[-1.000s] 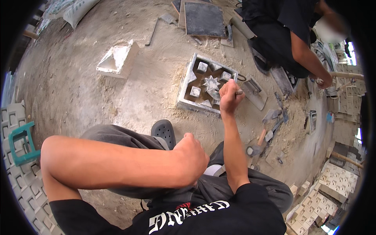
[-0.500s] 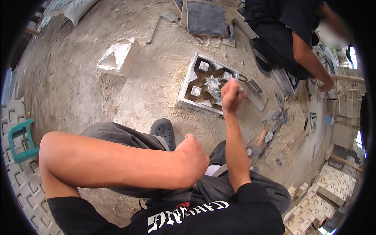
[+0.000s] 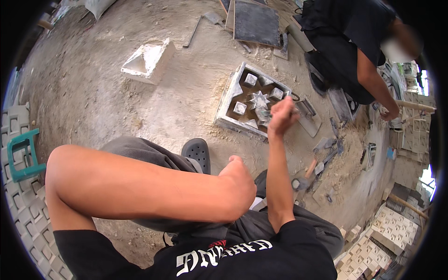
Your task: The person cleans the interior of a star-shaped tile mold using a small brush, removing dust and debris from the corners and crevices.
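Observation:
My right hand (image 3: 283,117) is closed in a fist over the near right corner of a shallow mould (image 3: 231,122). A small tool (image 3: 263,115) with a blurred grey-green end shows beside the fist, inside the mould. Most of its shape is hidden by the hand. The mould has a pale frame, a star-shaped block (image 3: 259,100) in the middle, square blocks (image 3: 250,80) around it and pointed pieces along the walls. Brownish material covers its floor. My left hand (image 3: 239,184) hangs bent at the wrist above my lap, its fingers mostly hidden.
On the ground stands a white hollow block (image 3: 158,63) at the far left. A dark board (image 3: 255,23) lies beyond the mould, a flat trowel (image 3: 308,122) to its right. A crouching person (image 3: 345,35) works at the far right. A teal stool (image 3: 24,161) stands left, near stacked pale blocks (image 3: 394,228) at right.
The view has shifted slightly, so the mould and ground things sit a little further right. My right fist has turned slightly over the mould; my left hand keeps its bent pose.

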`<state>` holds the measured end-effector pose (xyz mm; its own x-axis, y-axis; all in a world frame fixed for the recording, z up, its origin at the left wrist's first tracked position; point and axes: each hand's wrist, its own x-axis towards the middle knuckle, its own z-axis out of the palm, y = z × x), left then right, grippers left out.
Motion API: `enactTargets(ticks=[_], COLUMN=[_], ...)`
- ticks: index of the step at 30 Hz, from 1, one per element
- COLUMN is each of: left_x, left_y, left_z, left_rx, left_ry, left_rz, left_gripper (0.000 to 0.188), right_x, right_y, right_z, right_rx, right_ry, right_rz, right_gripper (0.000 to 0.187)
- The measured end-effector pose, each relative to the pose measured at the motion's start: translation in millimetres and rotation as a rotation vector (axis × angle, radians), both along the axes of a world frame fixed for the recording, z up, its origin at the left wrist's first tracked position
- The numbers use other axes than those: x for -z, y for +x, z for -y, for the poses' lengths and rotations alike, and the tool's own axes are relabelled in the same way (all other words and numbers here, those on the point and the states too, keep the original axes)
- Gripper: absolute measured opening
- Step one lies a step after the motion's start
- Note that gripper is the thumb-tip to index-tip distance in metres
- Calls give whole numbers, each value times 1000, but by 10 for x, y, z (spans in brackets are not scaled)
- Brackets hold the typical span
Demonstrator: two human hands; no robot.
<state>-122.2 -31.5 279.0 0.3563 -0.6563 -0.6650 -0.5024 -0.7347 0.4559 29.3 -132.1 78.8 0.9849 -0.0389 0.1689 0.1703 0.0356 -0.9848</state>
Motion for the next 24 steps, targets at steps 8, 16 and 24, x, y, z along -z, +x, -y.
enactTargets(ticks=[8,16,24], left_x=[0,73,57], left_y=[-34,-34,-5], left_z=[5,12,51], left_rx=[8,-13,-35], left_ry=[-15,11,9], left_rz=[27,30,10], left_gripper=[61,63,63], right_x=[-62,-59,-57], right_y=[127,-47,-18], right_z=[148,108,190], right_rx=[-192,-420,-398], right_ry=[240,-40,145], right_rz=[-151,45,-12], right_gripper=[47,43,41])
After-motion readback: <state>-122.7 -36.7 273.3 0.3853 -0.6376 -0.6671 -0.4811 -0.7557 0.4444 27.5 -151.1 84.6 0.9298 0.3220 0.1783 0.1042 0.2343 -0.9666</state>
